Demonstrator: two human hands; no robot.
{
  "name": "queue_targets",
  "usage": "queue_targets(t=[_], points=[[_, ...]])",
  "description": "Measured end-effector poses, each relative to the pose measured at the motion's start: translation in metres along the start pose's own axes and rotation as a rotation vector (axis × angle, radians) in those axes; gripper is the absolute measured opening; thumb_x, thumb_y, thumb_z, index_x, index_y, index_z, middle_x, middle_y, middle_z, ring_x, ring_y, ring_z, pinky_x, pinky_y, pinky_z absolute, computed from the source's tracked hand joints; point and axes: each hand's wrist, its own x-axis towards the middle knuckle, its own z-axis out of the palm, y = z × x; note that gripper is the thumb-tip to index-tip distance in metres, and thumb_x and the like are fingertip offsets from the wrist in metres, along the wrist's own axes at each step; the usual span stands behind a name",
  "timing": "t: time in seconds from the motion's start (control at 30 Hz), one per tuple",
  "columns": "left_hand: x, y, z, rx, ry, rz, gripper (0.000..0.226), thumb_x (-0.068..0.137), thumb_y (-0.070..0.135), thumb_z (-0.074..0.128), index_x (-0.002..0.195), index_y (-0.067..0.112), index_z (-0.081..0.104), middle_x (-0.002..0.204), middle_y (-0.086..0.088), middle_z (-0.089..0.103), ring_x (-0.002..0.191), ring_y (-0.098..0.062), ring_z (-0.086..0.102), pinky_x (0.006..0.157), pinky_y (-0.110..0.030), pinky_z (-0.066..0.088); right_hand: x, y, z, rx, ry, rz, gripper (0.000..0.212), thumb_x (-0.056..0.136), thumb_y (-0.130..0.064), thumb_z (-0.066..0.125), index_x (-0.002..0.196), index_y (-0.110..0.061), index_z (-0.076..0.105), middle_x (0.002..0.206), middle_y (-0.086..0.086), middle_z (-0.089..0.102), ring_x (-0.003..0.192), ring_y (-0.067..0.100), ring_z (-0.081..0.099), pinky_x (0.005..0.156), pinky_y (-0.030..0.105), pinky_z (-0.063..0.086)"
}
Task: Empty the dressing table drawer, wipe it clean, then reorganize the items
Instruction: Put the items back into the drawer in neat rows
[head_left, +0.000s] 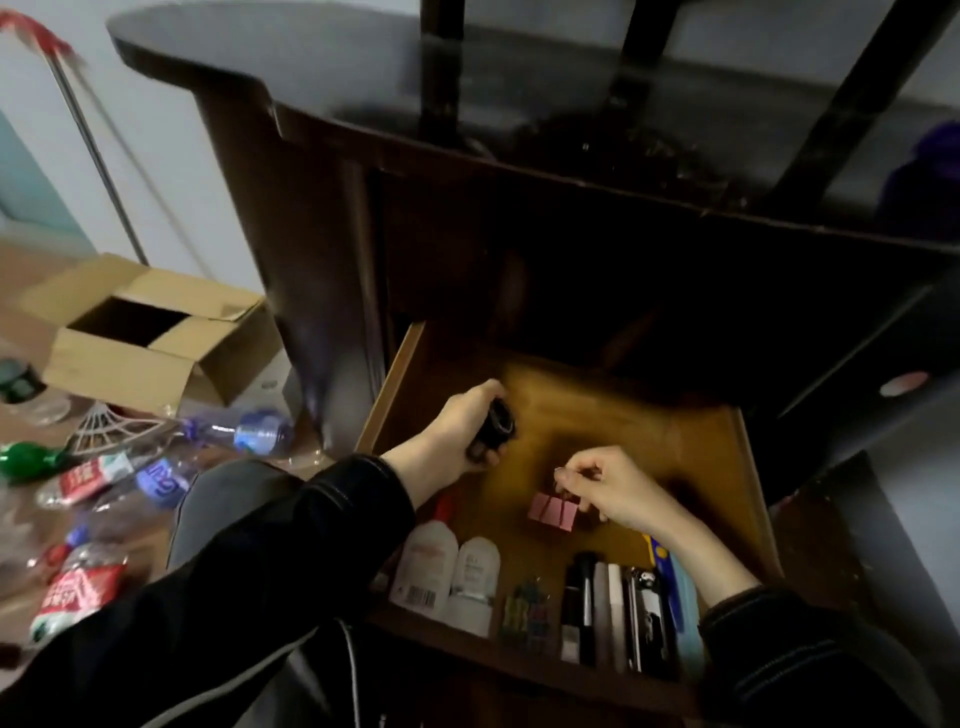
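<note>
Head view is showing the left hand (462, 431) gripping a small black round thing (497, 422) over the open drawer (649, 426), while the right hand (618, 491) is pinching pink binder clips (553, 512) just beneath its fingers. White bottles (428, 564) and dark tubes (584, 597) are lying along the drawer's front; a cardboard box (150, 338) is sitting open on the floor to the left.
</note>
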Motion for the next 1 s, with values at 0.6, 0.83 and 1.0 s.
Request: queue_targets(t=[0.6,0.83,1.0], points=[[0.032,-0.017,0.012,0.159,-0.054,0.057,0.033,0.097,0.038,0.054,0.097,0.006,0.065,0.08,-0.012,0.067,0.048,-0.018,0.051,0.04,-0.021,0.036,0.018,0.024,0.018,-0.064,-0.291,-0.078,0.023,0.098,-0.038,0.063,0.089,-0.02,0.076,0.062,-0.022,0.065,0.053,0.003,0.059,0.065,0.022,0.042],[0.032,-0.012,0.009,0.21,-0.003,0.165,0.033,0.096,0.038,0.054,0.096,0.007,0.066,0.078,-0.01,0.067,0.047,-0.016,0.052,0.041,-0.022,0.038,0.019,0.029,0.019,-0.059,-0.31,-0.11,0.021,0.096,-0.037,0.064,0.09,-0.022,0.077,0.087,-0.001,0.073,0.057,0.006,0.062,0.066,0.026,0.049],[0.032,-0.015,0.011,0.239,-0.003,0.164,0.033,0.097,0.038,0.054,0.096,0.008,0.066,0.077,-0.009,0.067,0.048,-0.017,0.052,0.042,-0.022,0.038,0.017,0.028,0.02,-0.045,-0.34,-0.105,0.02,0.096,-0.038,0.065,0.09,-0.024,0.078,0.089,-0.004,0.074,0.058,0.005,0.062,0.068,0.025,0.047]])
